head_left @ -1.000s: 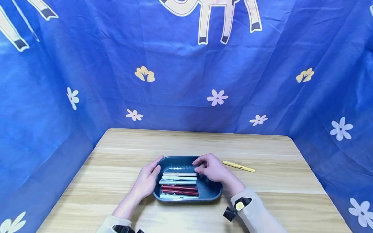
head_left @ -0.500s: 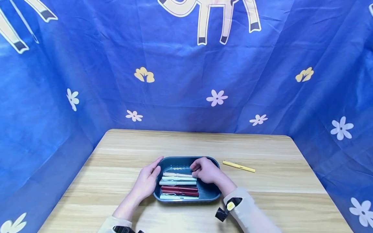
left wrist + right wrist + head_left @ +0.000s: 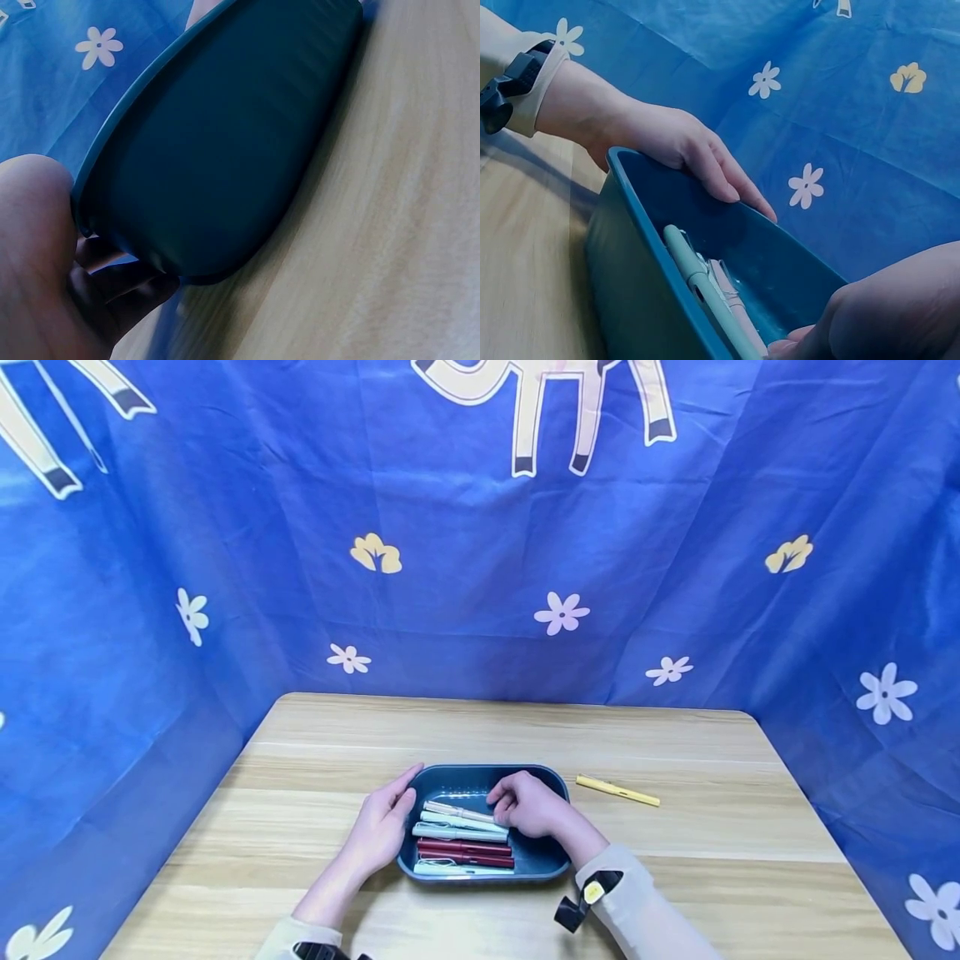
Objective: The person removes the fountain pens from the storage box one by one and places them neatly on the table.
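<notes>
Right grip (image 3: 527,806) pinching the pale pink pen (image 3: 452,811) by its right end, fingers bent, wrist over the tray's (image 3: 542,862) right rim | left grip (image 3: 381,827) grasping the tray's left end | six pens (image 3: 463,846) inside, far two slanted, seemingly unsettled | yellow pen (image 3: 617,790) outside, right on the counter (image 3: 315,747), apparently left over

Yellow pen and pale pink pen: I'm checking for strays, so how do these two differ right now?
Color: the yellow pen is bright, while the pale pink pen is faintly tinted.
Place: the yellow pen lies on the table; the pale pink pen lies inside the tray.
Contact: the yellow pen lies untouched; the right hand is at the pale pink pen's right end.
Both are slim pens.
</notes>
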A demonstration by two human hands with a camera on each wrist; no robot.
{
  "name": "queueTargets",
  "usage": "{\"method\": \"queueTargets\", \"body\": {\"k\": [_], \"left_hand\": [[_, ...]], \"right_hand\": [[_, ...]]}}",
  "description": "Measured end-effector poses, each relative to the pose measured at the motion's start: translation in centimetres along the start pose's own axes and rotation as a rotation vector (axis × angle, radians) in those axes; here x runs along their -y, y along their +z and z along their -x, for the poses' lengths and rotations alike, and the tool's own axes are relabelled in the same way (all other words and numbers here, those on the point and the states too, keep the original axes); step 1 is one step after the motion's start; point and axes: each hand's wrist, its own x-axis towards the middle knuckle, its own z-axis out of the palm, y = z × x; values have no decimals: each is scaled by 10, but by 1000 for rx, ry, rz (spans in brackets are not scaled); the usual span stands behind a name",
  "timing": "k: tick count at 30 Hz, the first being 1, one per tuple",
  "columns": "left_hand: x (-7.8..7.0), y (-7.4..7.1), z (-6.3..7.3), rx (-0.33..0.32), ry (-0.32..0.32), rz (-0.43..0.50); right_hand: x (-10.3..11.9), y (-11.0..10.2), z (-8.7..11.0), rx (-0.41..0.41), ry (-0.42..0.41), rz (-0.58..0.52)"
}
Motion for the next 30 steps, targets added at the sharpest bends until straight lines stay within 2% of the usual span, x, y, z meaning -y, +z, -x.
{"method": "queueTargets", "body": {"k": [9,16,21,30], "left_hand": [[-2,0,1,-6,5,-15],[-4,1,1,-12,18,-13],[-4,1,1,-6,3,-13],[-4,1,1,-4,5,-23]], "right_hand": [[4,4,4,-21,64,53],[0,7,3,-100,10,125],[-3,4,1,-126,-21,54],[-5,2,2,-145,0,-104]]}}
